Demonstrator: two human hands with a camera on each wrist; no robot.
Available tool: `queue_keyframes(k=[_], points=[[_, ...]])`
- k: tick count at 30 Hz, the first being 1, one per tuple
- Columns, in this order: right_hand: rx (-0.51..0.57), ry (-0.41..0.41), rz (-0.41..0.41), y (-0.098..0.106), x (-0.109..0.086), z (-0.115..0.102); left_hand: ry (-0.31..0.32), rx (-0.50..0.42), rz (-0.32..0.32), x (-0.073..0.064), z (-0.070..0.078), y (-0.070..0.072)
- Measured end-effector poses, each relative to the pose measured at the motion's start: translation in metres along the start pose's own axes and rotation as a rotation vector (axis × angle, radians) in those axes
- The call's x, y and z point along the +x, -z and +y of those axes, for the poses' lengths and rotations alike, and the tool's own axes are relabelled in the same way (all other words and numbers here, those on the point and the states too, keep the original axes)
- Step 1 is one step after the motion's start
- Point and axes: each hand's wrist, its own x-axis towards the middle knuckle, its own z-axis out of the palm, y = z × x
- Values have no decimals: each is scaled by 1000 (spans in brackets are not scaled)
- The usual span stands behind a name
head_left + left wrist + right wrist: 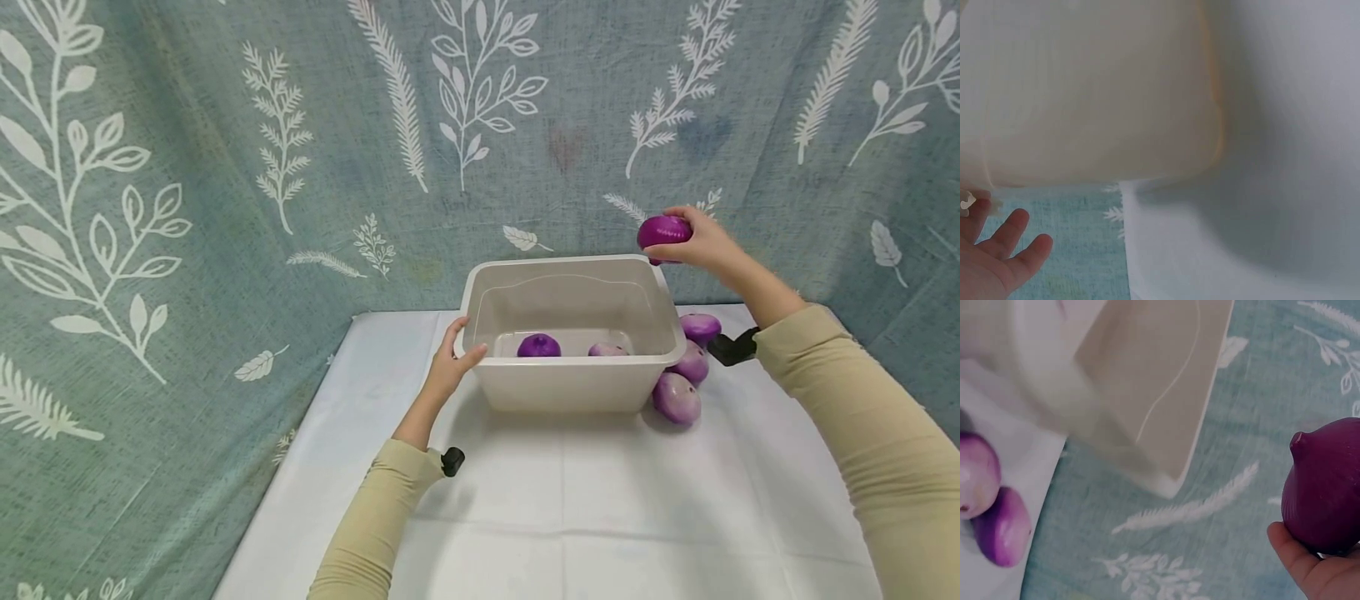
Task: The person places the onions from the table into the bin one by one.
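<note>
A light grey plastic bin (570, 387) stands on the white-covered table. My left hand (452, 360) holds the bin's left rim near the front corner. In the left wrist view, the fingers of my left hand (997, 256) lie spread beside the bin's wall (1097, 94). Above the bin's back right corner, my right hand (703, 240) grips a dark purple onion (663, 237). The same onion (1329, 487) shows its pointed tip in the right wrist view. Inside the bin sit a purple onion (538, 346) and a paler onion (607, 350), partly hidden by the front wall.
Right of the bin, several purple-white onions lie in a row: a front one (677, 398), a middle one (693, 363) and a back one (701, 327). A green leaf-patterned cloth (540, 200) hangs behind the white tablecloth (562, 500).
</note>
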Motion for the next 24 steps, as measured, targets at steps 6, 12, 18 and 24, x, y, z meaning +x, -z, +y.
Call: queue_keyframes(k=[6,12,18,24], points=[[-7,22,-24,-14,5,-10,10,-26,-21,-1,3,1],[14,33,-57,-28,10,-20,12,-24,-36,-12,24,2],[37,56,-73,-42,14,-25,5,-2,-33,-18,33,1],[62,90,-97,-49,15,-27,0,1,-27,-17,34,2]])
